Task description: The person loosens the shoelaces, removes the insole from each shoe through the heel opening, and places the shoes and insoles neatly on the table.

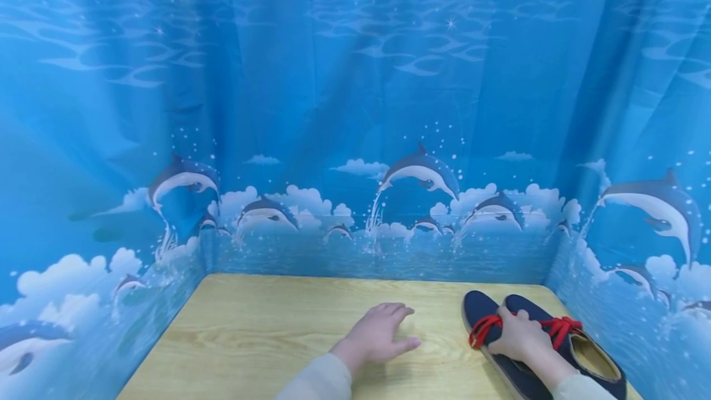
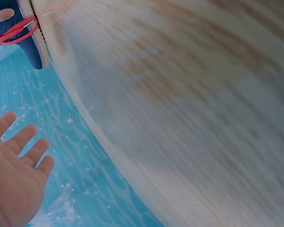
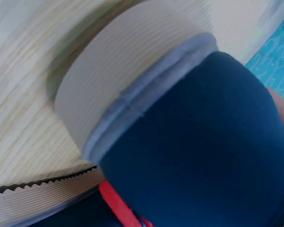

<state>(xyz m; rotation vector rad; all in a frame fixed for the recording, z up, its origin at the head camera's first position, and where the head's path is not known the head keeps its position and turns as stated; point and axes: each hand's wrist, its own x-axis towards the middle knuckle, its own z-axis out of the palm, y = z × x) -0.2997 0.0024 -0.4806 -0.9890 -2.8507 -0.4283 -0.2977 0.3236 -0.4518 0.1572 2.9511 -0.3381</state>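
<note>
A pair of navy sneakers with red laces lies at the right of the table. My right hand [image 1: 519,338] grips the nearer-left sneaker [image 1: 479,306] around its laced upper. Beside it, the other sneaker [image 1: 524,306] lies with its opening showing. In the right wrist view the heel of a sneaker [image 3: 194,142] fills much of the picture, with fingers [image 3: 280,106] at its far edge. My left hand [image 1: 380,333] hovers over the table with spread fingers and holds nothing. The left wrist view shows its palm [image 2: 16,189], apart from the sneaker [image 2: 32,49].
The wood-grain table [image 1: 266,326] has its back edge against a blue curtain [image 1: 311,79] printed with dolphins and clouds. The same curtain encloses the left and right sides. The sneakers lie close to the table's right edge.
</note>
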